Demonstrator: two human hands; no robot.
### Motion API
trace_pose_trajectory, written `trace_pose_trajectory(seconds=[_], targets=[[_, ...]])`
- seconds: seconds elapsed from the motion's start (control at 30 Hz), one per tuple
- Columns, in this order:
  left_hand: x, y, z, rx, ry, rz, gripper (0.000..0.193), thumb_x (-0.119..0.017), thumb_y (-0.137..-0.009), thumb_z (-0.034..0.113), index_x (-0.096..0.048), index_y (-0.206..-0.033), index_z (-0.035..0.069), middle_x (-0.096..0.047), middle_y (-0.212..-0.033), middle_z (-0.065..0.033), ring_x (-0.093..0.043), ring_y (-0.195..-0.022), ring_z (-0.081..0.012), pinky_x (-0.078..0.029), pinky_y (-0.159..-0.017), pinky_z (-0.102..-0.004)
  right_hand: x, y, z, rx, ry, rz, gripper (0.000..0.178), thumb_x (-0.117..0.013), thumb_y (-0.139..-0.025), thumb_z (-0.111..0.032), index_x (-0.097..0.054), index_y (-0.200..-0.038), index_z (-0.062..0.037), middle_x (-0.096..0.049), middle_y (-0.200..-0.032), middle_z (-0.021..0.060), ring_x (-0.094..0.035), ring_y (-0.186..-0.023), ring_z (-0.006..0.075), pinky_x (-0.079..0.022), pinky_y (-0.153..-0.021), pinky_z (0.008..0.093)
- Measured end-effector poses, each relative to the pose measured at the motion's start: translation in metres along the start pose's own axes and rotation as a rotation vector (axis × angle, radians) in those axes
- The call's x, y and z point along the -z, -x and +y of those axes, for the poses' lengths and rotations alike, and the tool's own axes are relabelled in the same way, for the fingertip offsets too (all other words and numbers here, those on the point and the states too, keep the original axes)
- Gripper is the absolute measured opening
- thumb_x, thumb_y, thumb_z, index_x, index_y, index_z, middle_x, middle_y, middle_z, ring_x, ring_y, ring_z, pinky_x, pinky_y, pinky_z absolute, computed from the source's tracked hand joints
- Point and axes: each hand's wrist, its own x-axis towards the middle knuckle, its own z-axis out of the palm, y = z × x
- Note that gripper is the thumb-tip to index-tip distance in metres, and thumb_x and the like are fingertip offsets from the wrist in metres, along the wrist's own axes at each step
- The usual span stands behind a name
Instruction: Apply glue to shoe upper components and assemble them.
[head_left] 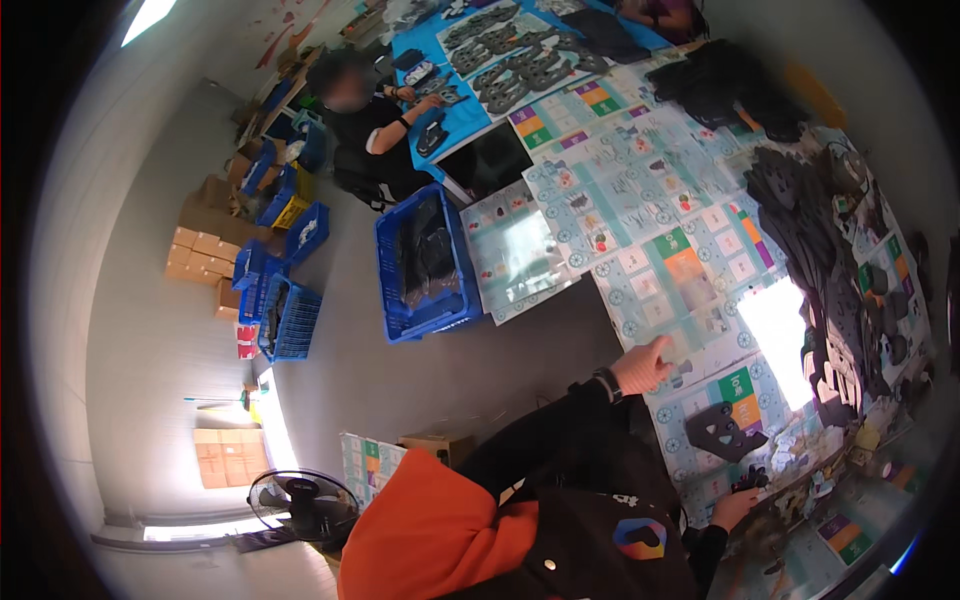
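Observation:
My left hand is over the near edge of the patterned table, its fingers curled in, with nothing visible in them. A dark watch or band is on that wrist. Lower right, my right hand has its fingers closed around a small black piece, partly hidden by the hand. Between the hands, closer to the right one, a flat dark grey cut piece with openings in it lies on the table, touched by neither.
Long piles of dark grey pieces and a black heap cover the table's far side. A blue crate stands left of the table. Another person works at a blue-covered table. A fan stands lower left.

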Motion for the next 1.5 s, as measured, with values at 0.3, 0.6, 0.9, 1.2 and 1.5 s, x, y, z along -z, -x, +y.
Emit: trace_pose_trajectory(seconds=[0.3, 0.6, 0.9, 1.2, 1.5], targets=[[0.225, 0.197, 0.134, -0.499, 0.710, 0.922, 0.066, -0.053, -0.104, 0.004, -0.024, -0.163, 0.002, -0.070, -0.128, -0.0168, -0.055, -0.058, -0.0100, -0.045, -0.052, -0.0211, 0.086, 0.018, -0.070, 0.270, 0.141, -0.148, 0.079, -0.072, -0.089, -0.013, -0.032, -0.157, 0.0012, -0.062, -0.119, 0.0285, -0.066, -0.104, 0.0433, -0.053, -0.089, 0.0515], [0.148, 0.196, 0.128, -0.313, 0.836, -0.095, 0.096, -0.055, -0.104, 0.003, 0.014, -0.167, 0.019, -0.034, -0.163, -0.0322, -0.071, -0.064, -0.0180, -0.055, -0.053, -0.0254, 0.274, 0.128, -0.312, 1.548, -0.413, 0.175, 0.091, -0.071, -0.085, 0.000, -0.027, -0.164, -0.0067, -0.064, -0.085, 0.0125, -0.066, -0.075, 0.0333, -0.052, -0.066, 0.0449], [0.116, 0.213, 0.183, -0.638, 1.155, 0.102, 0.104, -0.072, -0.096, 0.020, 0.003, -0.169, 0.014, -0.053, -0.148, -0.0240, -0.073, -0.084, -0.0273, -0.059, -0.078, -0.0428, 0.271, 0.158, -0.317, 1.129, -0.723, -0.606, 0.091, -0.065, -0.082, 0.011, -0.031, -0.165, -0.0078, -0.053, -0.067, 0.0029, -0.055, -0.059, 0.0137, -0.050, -0.064, 0.0288], [0.130, 0.227, 0.204, -1.573, 1.411, -0.708, 0.055, -0.065, -0.096, -0.001, -0.051, -0.140, 0.029, -0.043, -0.062, 0.0038, -0.043, -0.051, -0.0086, -0.037, -0.047, -0.0292, 0.267, 0.135, -0.287, 0.771, -1.012, -0.663, 0.081, -0.061, -0.091, 0.006, -0.029, -0.164, -0.0035, -0.049, -0.071, -0.0066, -0.048, -0.064, 0.0047, -0.043, -0.067, 0.0195], [0.090, 0.167, 0.066, -0.398, 0.866, -0.340, 0.075, -0.065, -0.096, 0.000, -0.027, -0.159, 0.006, -0.042, -0.065, 0.0018, -0.040, -0.056, -0.0094, -0.035, -0.056, -0.0295, 0.176, 0.061, -0.163, 0.510, -0.827, -0.418, 0.068, -0.063, -0.092, 0.000, -0.040, -0.155, -0.0033, -0.055, -0.063, 0.0034, -0.060, -0.060, 0.0187, -0.049, -0.060, 0.0315]])
